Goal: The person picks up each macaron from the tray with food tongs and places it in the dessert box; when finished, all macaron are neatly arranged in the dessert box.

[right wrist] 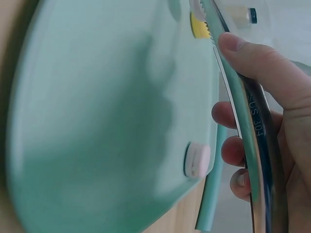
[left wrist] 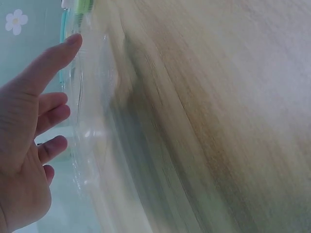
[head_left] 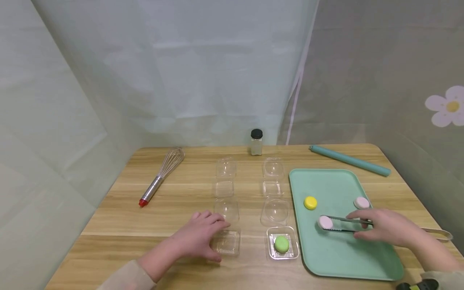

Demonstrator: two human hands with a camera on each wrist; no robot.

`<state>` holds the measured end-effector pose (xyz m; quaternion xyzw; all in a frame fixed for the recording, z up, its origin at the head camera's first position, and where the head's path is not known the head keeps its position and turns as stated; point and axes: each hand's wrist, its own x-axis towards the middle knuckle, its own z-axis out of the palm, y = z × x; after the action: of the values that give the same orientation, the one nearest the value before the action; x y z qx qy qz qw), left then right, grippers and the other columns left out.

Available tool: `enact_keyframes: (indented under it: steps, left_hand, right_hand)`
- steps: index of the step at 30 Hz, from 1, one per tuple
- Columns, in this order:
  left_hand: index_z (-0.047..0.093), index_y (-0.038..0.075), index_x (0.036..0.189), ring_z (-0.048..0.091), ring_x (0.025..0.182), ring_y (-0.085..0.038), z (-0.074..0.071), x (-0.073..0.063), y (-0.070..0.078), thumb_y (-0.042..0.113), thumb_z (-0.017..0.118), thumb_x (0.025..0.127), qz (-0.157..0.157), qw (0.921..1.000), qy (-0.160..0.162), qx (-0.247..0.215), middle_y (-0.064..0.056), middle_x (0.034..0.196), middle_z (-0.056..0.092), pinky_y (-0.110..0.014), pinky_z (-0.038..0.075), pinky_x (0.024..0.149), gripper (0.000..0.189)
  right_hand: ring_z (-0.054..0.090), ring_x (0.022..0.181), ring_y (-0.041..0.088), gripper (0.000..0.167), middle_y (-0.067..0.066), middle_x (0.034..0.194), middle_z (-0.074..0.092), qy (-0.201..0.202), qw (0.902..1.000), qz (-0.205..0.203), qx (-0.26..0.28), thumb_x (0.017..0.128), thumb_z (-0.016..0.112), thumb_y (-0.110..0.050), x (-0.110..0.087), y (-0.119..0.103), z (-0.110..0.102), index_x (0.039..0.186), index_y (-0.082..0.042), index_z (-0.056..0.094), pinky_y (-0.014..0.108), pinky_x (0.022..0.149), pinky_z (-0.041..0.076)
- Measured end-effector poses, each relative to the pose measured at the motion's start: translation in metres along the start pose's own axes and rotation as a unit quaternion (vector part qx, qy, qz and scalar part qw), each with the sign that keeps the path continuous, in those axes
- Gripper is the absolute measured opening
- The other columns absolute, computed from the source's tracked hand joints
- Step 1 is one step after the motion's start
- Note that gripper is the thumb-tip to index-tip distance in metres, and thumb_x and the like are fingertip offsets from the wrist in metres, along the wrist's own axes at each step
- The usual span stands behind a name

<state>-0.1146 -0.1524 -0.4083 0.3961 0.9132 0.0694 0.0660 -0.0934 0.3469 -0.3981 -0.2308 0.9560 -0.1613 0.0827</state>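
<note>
My right hand point(head_left: 386, 227) grips metal tongs point(right wrist: 252, 111) over the green tray point(head_left: 333, 257). A pale pink macaron point(head_left: 325, 222) sits between the tong tips. On the tray lie a yellow macaron point(head_left: 310, 202) and another pale pink macaron point(head_left: 361, 202). My left hand point(head_left: 201, 237) is beside the near-left clear plastic box point(head_left: 229, 243), thumb apart from the loosely bent fingers; in the left wrist view the thumb and fingertips are right at the clear plastic. A green macaron point(head_left: 281, 244) lies in the opened clear box point(head_left: 298, 250) left of the tray.
Two more opened clear boxes point(head_left: 224, 188) point(head_left: 272, 188) stand farther back. A whisk point(head_left: 161, 177) lies at left, a black-lidded jar point(head_left: 256, 143) stands at the back edge, and a teal rod point(head_left: 349, 160) lies behind the tray. Cloth walls point(head_left: 217, 80) border the table.
</note>
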Motion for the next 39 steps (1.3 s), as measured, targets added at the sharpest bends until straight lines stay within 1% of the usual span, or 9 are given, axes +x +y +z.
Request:
enact_keyframes:
  steps: [5,9,11,16,21,26,32,36,39]
  left_hand:
    - [0.054,0.017,0.129,0.043,0.105,-0.015,0.001,0.001,-0.004,0.056,0.08,0.057,0.001,0.9998,0.014,0.012,0.006,0.121,0.052,-0.035,0.033,0.084,0.086]
    - [0.055,0.018,0.127,0.044,0.105,-0.016,0.001,0.002,-0.006,0.058,0.079,0.057,-0.002,0.9997,0.014,0.019,0.006,0.121,0.053,-0.035,0.034,0.084,0.085]
    - [0.055,0.018,0.127,0.044,0.105,-0.015,0.001,0.002,-0.006,0.058,0.079,0.057,-0.003,0.9998,0.012,0.019,0.006,0.121,0.053,-0.034,0.034,0.084,0.084]
    - [0.055,0.018,0.127,0.044,0.106,-0.016,0.001,0.003,-0.006,0.06,0.077,0.058,0.0,0.9998,0.009,0.016,0.005,0.122,0.052,-0.035,0.034,0.084,0.083]
    - [0.055,0.017,0.127,0.045,0.107,-0.018,0.001,0.003,-0.006,0.065,0.071,0.061,0.003,0.9997,0.006,0.025,0.004,0.123,0.053,-0.037,0.035,0.084,0.084]
    - [0.055,0.016,0.127,0.045,0.106,-0.017,0.001,0.003,-0.007,0.064,0.071,0.062,0.002,0.9998,0.006,0.021,0.004,0.122,0.053,-0.037,0.035,0.085,0.082]
    - [0.055,0.016,0.127,0.044,0.104,-0.016,0.001,0.003,-0.007,0.061,0.073,0.062,-0.004,0.9999,-0.001,0.011,0.005,0.12,0.053,-0.035,0.033,0.083,0.081]
    - [0.055,0.016,0.128,0.044,0.103,-0.016,0.002,0.002,-0.007,0.06,0.074,0.062,-0.006,0.9999,-0.001,0.009,0.005,0.121,0.052,-0.035,0.033,0.082,0.081]
    - [0.054,0.016,0.128,0.044,0.104,-0.017,0.001,0.002,-0.007,0.059,0.074,0.063,-0.006,1.0,-0.001,0.005,0.004,0.122,0.052,-0.035,0.033,0.082,0.081]
  right_hand:
    - [0.043,0.066,-0.002,0.037,-0.014,0.079,0.052,0.007,0.9997,-0.022,0.01,0.077,0.074,-0.04,0.007,-0.005,-0.006,0.106,-0.018,0.067,0.021,0.052,0.037]
    - [0.038,0.061,-0.003,0.036,-0.013,0.078,0.049,0.015,0.9991,-0.037,0.012,0.077,0.075,-0.039,0.015,-0.011,-0.01,0.106,-0.018,0.067,0.019,0.05,0.034]
    - [0.037,0.061,-0.002,0.037,-0.013,0.078,0.048,0.014,0.9992,-0.037,0.011,0.077,0.074,-0.039,0.019,-0.014,-0.01,0.107,-0.019,0.067,0.019,0.05,0.033]
    - [0.038,0.062,-0.002,0.037,-0.015,0.08,0.052,0.017,0.9989,-0.043,0.003,0.078,0.074,-0.041,0.027,-0.024,-0.011,0.108,-0.022,0.067,0.02,0.051,0.034]
    - [0.04,0.061,-0.003,0.036,-0.015,0.082,0.056,0.026,0.9976,-0.064,0.012,0.078,0.075,-0.038,0.034,-0.035,-0.009,0.109,-0.022,0.066,0.019,0.051,0.036]
    - [0.042,0.063,-0.003,0.037,-0.014,0.083,0.058,0.032,0.9945,-0.098,0.02,0.077,0.076,-0.034,0.045,-0.049,-0.006,0.11,-0.019,0.067,0.019,0.051,0.038]
    - [0.042,0.061,-0.004,0.037,-0.012,0.083,0.057,0.025,0.9883,-0.146,0.038,0.079,0.075,-0.034,0.062,-0.066,0.002,0.111,-0.017,0.066,0.019,0.052,0.039]
    - [0.042,0.061,-0.004,0.037,-0.012,0.082,0.057,0.021,0.9845,-0.171,0.031,0.08,0.073,-0.035,0.074,-0.078,0.007,0.112,-0.018,0.065,0.019,0.054,0.039]
    - [0.047,0.065,-0.002,0.037,-0.01,0.086,0.061,0.019,0.9806,-0.194,0.021,0.08,0.072,-0.034,0.083,-0.088,0.012,0.113,-0.019,0.065,0.021,0.057,0.042]
